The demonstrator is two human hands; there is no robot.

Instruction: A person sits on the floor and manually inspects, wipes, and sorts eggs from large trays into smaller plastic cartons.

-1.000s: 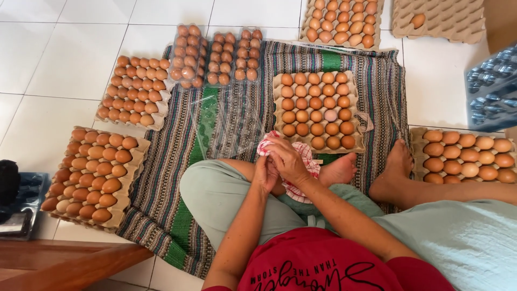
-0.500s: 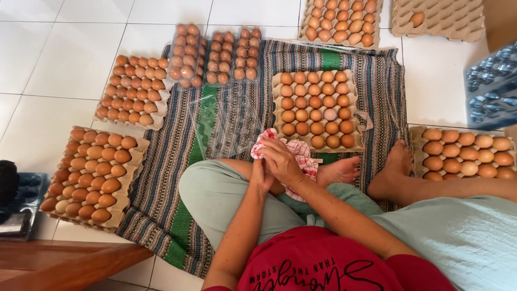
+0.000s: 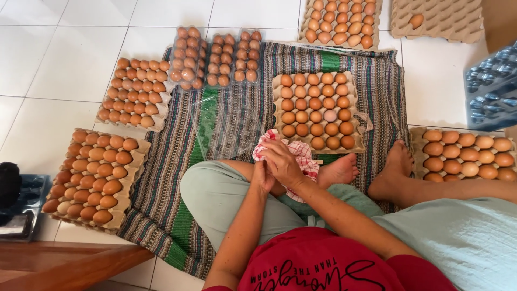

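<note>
Right hand (image 3: 281,163) on top, fingers curled shut over a red-and-white checked cloth (image 3: 298,156), pressing it against the left hand (image 3: 264,177). Left hand sits under/beside the right, palm turned in, fingers closed on the same cloth bundle; whether anything is wrapped inside the cloth can't be told. Both hands meet above the person's bent left knee, just in front of the nearest egg tray.

Cloth: bunched, its loose end draped right toward the bare foot (image 3: 338,170) tucked in at the centre. The other foot (image 3: 394,167) rests on the rug edge, beside the right-hand egg tray (image 3: 419,141).

Around them:
- striped woven rug (image 3: 177,161) on white tiled floor (image 3: 54,64)
- cardboard tray of brown eggs (image 3: 279,81) on the rug, directly ahead of the hands, 1 paler egg (image 3: 330,116) in it
- clear empty plastic egg carton (image 3: 226,126) lying open on the rug, left of that tray
- 3 filled clear cartons (image 3: 215,54) at the rug's far edge
- 2 more full cardboard trays on the left: far (image 3: 161,105), near (image 3: 141,145)
- near-empty tray (image 3: 431,21) top right holding 1 egg (image 3: 416,20)
</note>
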